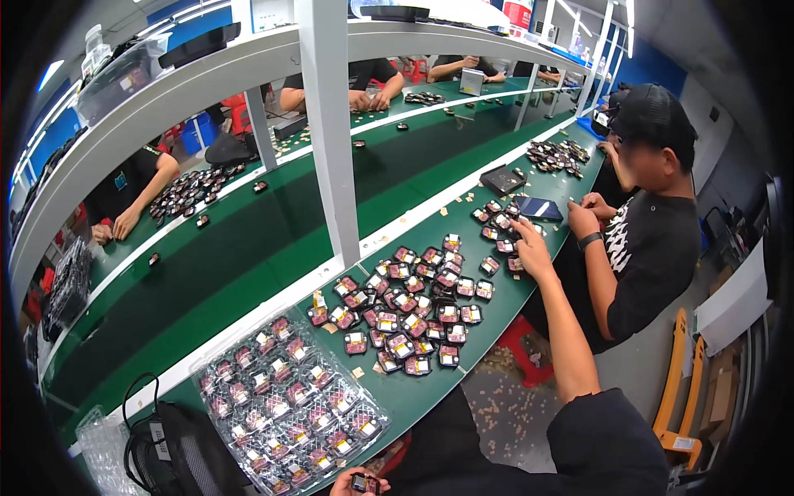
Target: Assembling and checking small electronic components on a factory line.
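Note:
At the lower edge my left hand [341, 486] is closed around a small black square case [364, 482]. My right hand [533, 250] stretches out over the far end of the bench, its fingers extended and apart at a small group of black cases [502, 221]. No case shows clearly in its grip. Between my hands lies a loose pile of similar cases [405, 302], with pink, white and yellow faces. Left of the pile, a clear plastic blister tray [289, 405] holds rows of these cases.
A dark phone [538, 208] and a black open tray [503, 179] lie beyond my right hand. A co-worker [653, 215] sits at the right. A white post [327, 132] rises beside the green conveyor belt [273, 223]. A black bag [178, 450] sits at lower left.

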{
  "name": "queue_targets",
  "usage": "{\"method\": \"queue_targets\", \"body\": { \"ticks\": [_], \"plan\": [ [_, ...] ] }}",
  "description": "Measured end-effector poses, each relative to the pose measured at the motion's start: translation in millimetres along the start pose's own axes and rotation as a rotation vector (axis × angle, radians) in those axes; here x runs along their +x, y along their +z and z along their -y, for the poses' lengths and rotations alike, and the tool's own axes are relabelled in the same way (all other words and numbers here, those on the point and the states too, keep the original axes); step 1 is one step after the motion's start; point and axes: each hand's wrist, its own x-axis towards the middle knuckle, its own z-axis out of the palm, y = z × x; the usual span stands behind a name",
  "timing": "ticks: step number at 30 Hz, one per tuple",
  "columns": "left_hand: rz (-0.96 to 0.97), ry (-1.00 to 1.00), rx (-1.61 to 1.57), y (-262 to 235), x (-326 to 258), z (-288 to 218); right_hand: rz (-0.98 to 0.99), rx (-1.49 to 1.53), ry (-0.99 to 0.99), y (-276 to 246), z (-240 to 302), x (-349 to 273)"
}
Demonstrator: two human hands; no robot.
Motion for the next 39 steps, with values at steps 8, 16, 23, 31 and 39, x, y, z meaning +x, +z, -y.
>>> {"method": "queue_targets", "body": {
  "ticks": [8, 16, 23, 31, 39],
  "plan": [
    [0.003, -0.027, 0.047, 6.4, 5.9, -3.9, 0.041, 0.006, -0.024, 27.2, 50.4, -23.7],
    [0.012, -0.026, 0.057, 17.6, 4.3, -6.6, 0.218, 0.075, 0.060, 36.9, 101.8, -40.6],
    [-0.046, 0.023, 0.059, 21.4, -5.8, -9.8, -0.234, -0.014, -0.385, 16.9, 186.2, -44.5],
    [0.020, 0.123, 0.108, 33.9, -9.1, -9.7, 0.631, 0.164, -0.619, 100.5, 331.3, -79.8],
    [0.071, 0.179, -0.020, 20.9, -5.7, -10.4, 0.733, -0.064, -0.656, 129.8, 357.8, -61.6]
  ]
}}
